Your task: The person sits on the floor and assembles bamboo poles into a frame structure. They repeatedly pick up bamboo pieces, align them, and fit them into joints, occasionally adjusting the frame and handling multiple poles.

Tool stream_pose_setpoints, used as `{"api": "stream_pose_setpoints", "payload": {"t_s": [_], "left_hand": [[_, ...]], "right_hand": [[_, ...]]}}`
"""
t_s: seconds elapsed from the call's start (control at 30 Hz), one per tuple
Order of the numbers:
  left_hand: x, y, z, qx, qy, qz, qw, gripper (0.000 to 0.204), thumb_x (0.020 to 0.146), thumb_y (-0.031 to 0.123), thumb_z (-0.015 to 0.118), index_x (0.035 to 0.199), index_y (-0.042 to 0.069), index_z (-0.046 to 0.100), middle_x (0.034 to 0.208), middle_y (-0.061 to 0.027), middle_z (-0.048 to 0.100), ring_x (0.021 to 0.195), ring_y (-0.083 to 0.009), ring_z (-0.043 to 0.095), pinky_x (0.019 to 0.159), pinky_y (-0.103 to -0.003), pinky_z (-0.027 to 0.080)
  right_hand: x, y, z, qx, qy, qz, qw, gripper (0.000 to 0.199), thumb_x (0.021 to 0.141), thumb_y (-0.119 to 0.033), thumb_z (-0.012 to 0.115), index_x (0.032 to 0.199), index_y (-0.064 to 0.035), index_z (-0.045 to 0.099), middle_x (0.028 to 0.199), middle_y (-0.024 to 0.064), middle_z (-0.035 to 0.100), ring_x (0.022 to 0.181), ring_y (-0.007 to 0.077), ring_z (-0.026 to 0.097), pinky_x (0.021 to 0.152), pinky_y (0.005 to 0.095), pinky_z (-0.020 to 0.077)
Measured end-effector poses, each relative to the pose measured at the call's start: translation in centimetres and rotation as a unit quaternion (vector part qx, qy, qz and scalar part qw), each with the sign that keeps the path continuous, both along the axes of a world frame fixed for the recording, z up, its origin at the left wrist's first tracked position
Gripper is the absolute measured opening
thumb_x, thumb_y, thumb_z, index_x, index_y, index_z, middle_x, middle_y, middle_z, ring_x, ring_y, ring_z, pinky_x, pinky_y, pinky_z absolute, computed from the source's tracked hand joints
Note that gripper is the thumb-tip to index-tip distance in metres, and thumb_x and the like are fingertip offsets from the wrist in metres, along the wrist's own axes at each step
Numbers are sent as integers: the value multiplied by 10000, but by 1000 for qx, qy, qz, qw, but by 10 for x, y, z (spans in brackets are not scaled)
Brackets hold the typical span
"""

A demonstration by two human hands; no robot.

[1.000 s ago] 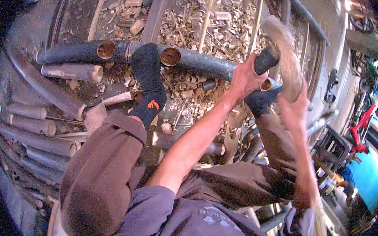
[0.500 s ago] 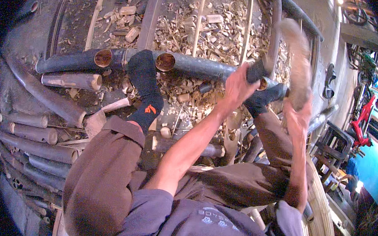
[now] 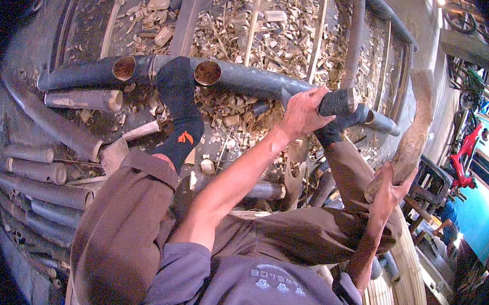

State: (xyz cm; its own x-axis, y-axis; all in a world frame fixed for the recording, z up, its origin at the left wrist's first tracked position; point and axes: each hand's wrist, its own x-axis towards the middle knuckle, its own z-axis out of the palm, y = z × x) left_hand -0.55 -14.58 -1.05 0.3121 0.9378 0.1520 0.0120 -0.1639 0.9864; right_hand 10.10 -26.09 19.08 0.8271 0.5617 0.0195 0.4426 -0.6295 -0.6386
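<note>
"Holds what in the left hand (image 3: 307,112)?"
"Clasps a short, dark cylinder (image 3: 336,103) with a pale end, near the dark sock (image 3: 330,136) and the dark pole (image 3: 255,81)."
"And in the right hand (image 3: 392,190)?"
"Grips a curved wooden club (image 3: 418,122) near one end, apart from the cylinder, to its right."
"And beyond the pole?"
"Shows pale wood chips (image 3: 288,49), strewn across the floor (image 3: 92,23)."

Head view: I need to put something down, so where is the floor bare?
The grey floor looks bare between the frame's left rail and the long slanting tube. Crowded: the wood chips between the slats, and the stacked tubes at lower left.
</note>
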Motion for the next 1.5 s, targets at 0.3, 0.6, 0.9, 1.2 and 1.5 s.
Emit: {"api": "stream_pose_setpoints", "payload": {"t_s": [0.3,0.6,0.9,1.2,1.5], "left_hand": [[2,8,-2,-7,-16,6,1000,504,650,193,790,1070,73,537,905,-166,647,811,-401,640,655,-452,521],[-2,33,7,-131,-43,22,990,463,670,210,754,1069,82,558,778,-188,659,770,-385,659,657,-449,528],[-1,45,13,-210,15,-27,977,519,680,267,754,1098,36,551,833,-200,671,812,-373,675,709,-420,530],[-5,39,3,-171,-64,31,983,480,680,241,732,1078,58,535,739,-190,654,688,-364,667,623,-436,515],[6,33,-3,-178,-106,51,977,449,673,241,738,1018,24,549,789,-204,652,753,-396,661,654,-449,526]], "right_hand": [[11,-1,-7,-14,-98,76,992,624,839,-129,705,1362,-52,375,903,37,565,706,119,536,623,258,455],[57,21,30,27,-312,125,942,523,853,-213,699,1283,-40,455,923,66,629,738,134,599,648,273,489],[99,79,-21,-143,-498,308,798,435,805,-216,686,1177,-40,546,1041,154,629,940,284,592,882,395,472],[84,163,91,82,-263,188,943,177,854,-217,627,856,-44,589,770,79,630,681,156,603,692,325,507],[96,131,59,-143,-220,160,952,313,815,-224,687,1043,-27,602,807,58,632,681,177,600,643,339,513]]}}
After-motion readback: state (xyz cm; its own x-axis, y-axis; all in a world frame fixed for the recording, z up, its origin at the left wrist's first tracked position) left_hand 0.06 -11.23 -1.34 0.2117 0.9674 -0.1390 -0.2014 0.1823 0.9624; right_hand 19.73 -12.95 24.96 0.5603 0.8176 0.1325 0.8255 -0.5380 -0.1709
